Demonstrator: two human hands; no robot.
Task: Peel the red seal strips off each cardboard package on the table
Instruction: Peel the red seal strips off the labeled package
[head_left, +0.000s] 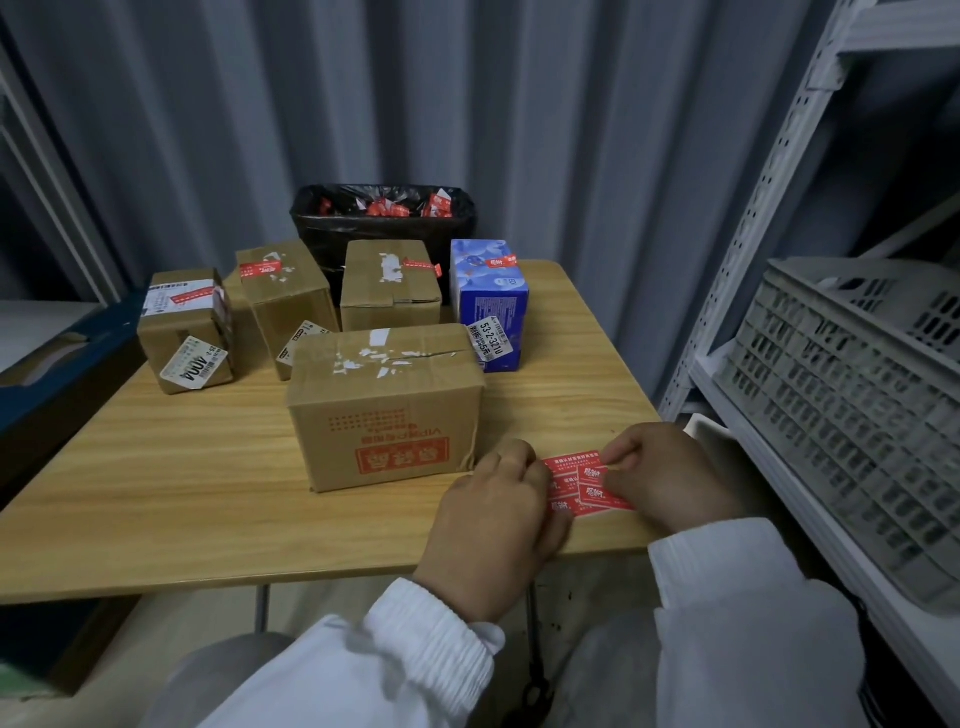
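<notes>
Between left hand (493, 514) and right hand (670, 478), pinched: peeled red strips (582, 483), at near right table (156, 493) edge. Front box (384, 405) stripped. Not yet peeled: left box (182, 332), second box (283, 296), third box (389, 291), blue package (488, 301).

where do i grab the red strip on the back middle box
Pinch the right end of the red strip, coming from the right: that end appears to jut past the top edge of the box, free of the cardboard, while the rest lies flat on top.
</notes>
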